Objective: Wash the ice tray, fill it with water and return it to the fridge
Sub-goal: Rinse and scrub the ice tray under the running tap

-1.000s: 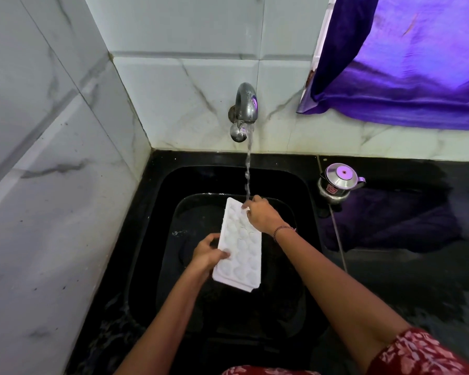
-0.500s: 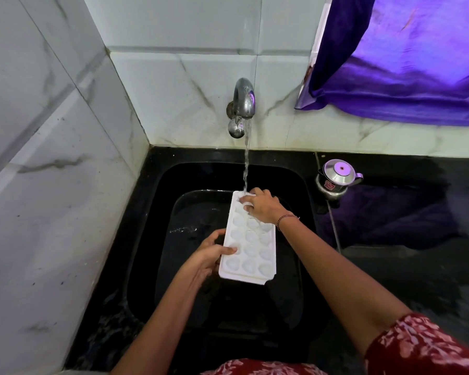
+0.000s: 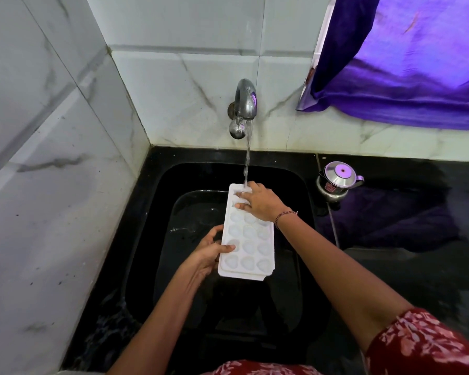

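Over the black sink I hold the white ice tray, cells up, its far end under the tap. My left hand grips the tray's left edge, thumb on top. My right hand lies open, fingers flat across the far cells, where the thin water stream lands.

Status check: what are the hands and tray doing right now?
Left hand grips tray side. Right hand rests on far end, under running tap. Nothing in the way.
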### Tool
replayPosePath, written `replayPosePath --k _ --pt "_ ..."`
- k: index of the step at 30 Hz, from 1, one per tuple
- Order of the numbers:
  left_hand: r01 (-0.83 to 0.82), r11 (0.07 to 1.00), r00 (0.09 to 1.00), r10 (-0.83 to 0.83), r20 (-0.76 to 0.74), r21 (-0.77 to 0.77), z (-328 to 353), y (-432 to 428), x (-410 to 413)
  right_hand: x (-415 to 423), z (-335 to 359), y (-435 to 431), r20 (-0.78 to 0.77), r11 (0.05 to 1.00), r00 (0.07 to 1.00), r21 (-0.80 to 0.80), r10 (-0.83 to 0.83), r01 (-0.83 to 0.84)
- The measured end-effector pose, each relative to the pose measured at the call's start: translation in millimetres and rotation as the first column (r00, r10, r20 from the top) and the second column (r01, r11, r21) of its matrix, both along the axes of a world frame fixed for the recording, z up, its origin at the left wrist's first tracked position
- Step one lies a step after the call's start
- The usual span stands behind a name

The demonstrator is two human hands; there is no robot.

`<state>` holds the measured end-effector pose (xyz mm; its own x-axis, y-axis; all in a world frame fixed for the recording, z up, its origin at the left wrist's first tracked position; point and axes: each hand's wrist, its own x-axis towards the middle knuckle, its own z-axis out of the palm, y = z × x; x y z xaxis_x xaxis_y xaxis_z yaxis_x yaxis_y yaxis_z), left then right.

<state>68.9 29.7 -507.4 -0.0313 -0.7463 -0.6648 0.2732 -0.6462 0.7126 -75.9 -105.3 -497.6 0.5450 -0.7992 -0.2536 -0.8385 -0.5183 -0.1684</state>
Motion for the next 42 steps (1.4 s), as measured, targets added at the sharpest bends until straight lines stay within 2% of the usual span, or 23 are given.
replayPosePath --k 3,6,8,11,13,22,27,31,34,37,39,42 --pt "0.007 1.000 1.000 -0.007 0.010 -0.018 1 0 -2 -3 2 -2 0.106 0.995 0.994 0.096 -0.022 0.011" --pt "-0.025 0.999 1.000 0.025 0.013 -0.028 -2 2 -3 -6 -3 3 0.344 0.971 0.932 0.237 -0.116 0.034" --pt "-0.052 0.998 0.999 0.052 -0.005 -0.035 -4 3 -2 -8 -9 8 0.429 0.971 0.885 0.222 -0.182 0.092" --pt "-0.064 0.997 0.998 0.064 -0.017 -0.040 -6 5 -1 -10 -17 10 0.304 0.984 0.940 -0.037 -0.154 0.173" --pt "-0.070 0.997 0.997 0.069 -0.020 -0.038 -7 7 -2 -10 -18 11 0.229 0.975 0.964 -0.142 -0.135 0.171" --pt "-0.080 0.996 0.997 0.079 -0.020 -0.034 -12 10 5 -4 -12 11 0.096 0.983 0.988 -0.126 -0.118 0.130" --pt "-0.104 0.994 0.993 0.102 -0.051 -0.034 -12 11 6 -1 -8 12 -0.032 0.968 0.998 -0.247 -0.059 0.049" --pt "-0.120 0.992 0.991 0.117 -0.059 -0.046 -10 9 8 1 -7 11 0.005 0.974 0.996 -0.208 -0.093 0.092" --pt "-0.106 0.993 0.993 0.103 -0.053 -0.059 -10 10 9 -3 -4 9 -0.039 0.961 0.996 -0.267 -0.080 0.067" --pt "-0.099 0.993 0.994 0.097 -0.047 -0.056 -9 6 10 -3 -6 13 -0.006 0.961 0.995 -0.260 -0.100 0.095" --pt "-0.087 0.995 0.996 0.086 -0.033 -0.052 -10 7 11 -2 -5 11 0.061 0.980 0.994 -0.172 -0.085 0.095" --pt "-0.099 0.995 0.995 0.099 -0.018 -0.033 -15 13 11 -6 0 8 0.309 0.975 0.926 0.004 -0.214 0.224"
